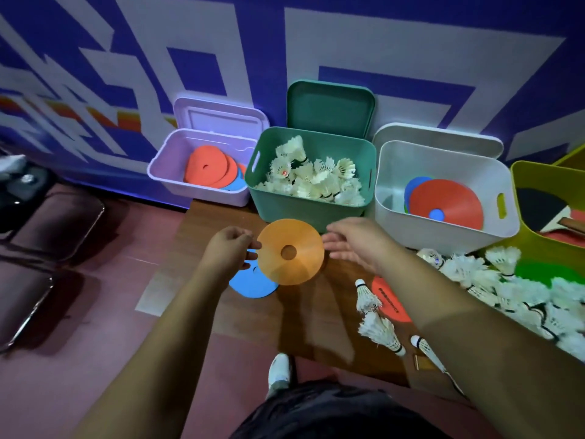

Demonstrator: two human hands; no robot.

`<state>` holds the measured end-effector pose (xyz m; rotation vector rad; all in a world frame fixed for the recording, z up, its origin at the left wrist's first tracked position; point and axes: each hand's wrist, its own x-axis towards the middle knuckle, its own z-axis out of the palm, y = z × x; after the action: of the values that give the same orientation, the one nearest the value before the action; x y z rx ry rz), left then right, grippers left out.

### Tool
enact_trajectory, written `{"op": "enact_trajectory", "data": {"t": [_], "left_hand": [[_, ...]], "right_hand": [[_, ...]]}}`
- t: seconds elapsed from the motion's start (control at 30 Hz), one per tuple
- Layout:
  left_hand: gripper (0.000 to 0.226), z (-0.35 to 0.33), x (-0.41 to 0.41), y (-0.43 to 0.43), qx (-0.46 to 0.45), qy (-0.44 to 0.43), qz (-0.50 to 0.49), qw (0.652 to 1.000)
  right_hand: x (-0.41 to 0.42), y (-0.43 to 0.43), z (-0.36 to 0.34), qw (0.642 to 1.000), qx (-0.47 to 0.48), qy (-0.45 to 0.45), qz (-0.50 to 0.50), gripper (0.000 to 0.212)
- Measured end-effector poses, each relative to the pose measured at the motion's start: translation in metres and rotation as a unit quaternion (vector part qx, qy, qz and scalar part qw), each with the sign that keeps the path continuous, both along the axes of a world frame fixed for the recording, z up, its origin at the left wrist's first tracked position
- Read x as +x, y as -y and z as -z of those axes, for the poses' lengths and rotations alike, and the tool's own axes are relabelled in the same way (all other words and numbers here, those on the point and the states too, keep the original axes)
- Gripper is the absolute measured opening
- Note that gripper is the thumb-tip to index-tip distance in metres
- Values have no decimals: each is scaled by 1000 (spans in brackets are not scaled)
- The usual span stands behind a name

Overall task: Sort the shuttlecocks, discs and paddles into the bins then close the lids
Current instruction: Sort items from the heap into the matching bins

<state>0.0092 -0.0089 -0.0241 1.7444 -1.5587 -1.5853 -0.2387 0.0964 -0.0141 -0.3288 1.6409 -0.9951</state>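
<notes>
- Four bins stood open along the wall in the head view: the lilac bin (pixel 202 194), the green bin (pixel 300 213), the white bin (pixel 427 236) and the yellow bin (pixel 520 174), which the right edge cut off
- None of the lids was closed, as far as we saw: the lilac lid (pixel 221 117), the green lid (pixel 330 106) and the white lid (pixel 443 137) leaned up behind their bins, and we found no lid for the yellow one
- Sorting was, in our judgement, well under way: stacked discs (pixel 205 167) lay in the lilac bin, a large red disc (pixel 452 198) lay over blue ones in the white bin, a heap of shuttlecocks (pixel 316 182) filled the green bin, and a paddle (pixel 538 210) showed inside the yellow bin
- Our left hand (pixel 232 248) pinched the orange disc (pixel 290 251) by its left edge, holding it in the air over the table (pixel 316 318), just in front of the green bin
- Our right hand (pixel 354 245) reached toward the disc's right edge with fingers straight and relaxed, gripping nothing; we could not tell whether the fingertips touched it
- Left to sort, we judged, were the orange disc itself, a blue disc (pixel 253 285) on the table below it, a lettered red disc (pixel 389 301) partly hidden by the right forearm, and the loose shuttlecocks (pixel 506 289) piled thick on the right of the table, with a few more nearer us
- After those, every lid was yet to be shut
</notes>
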Motion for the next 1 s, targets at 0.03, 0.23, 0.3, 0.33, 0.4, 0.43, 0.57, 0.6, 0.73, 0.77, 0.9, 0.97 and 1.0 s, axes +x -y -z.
{"op": "enact_trajectory", "data": {"t": [0.03,0.23,0.3,0.33,0.4,0.43,0.57,0.6,0.73,0.77,0.9,0.97,1.0], "left_hand": [[21,1,-4,-6,5,0,10,1000],[19,6,-57,-45,24,3,94,995],[19,12,-80,-63,31,3,122,992],[19,15,-91,-73,31,5,138,990],[18,24,-111,-93,20,22,187,982],[17,29,-120,-103,15,33,220,975],[8,45,-147,-140,1,77,330,941],[9,50,-152,-148,-2,83,352,932],[18,71,-168,-182,-31,148,417,896],[22,76,-172,-190,-39,166,411,896],[60,104,-176,-203,-20,250,359,899],[62,115,-174,-204,-19,268,367,891],[51,119,-174,-204,-26,270,381,884]], "right_hand": [[-3,-12,6,1000,10,-3,4,27],[-41,-65,17,996,20,-18,86,24],[-55,-84,17,994,16,-26,108,21],[-61,-94,17,993,15,-30,117,19],[-71,-117,14,991,18,-40,128,19],[-76,-130,14,990,21,-46,130,18],[-89,-177,17,988,36,-82,123,15],[-92,-188,19,988,42,-93,119,14],[-101,-226,27,980,79,-159,84,14],[-104,-235,30,977,92,-182,68,13],[-109,-264,43,934,185,-299,-64,20],[-109,-273,53,914,237,-311,-111,33],[-107,-276,58,909,258,-303,-121,43]]}}
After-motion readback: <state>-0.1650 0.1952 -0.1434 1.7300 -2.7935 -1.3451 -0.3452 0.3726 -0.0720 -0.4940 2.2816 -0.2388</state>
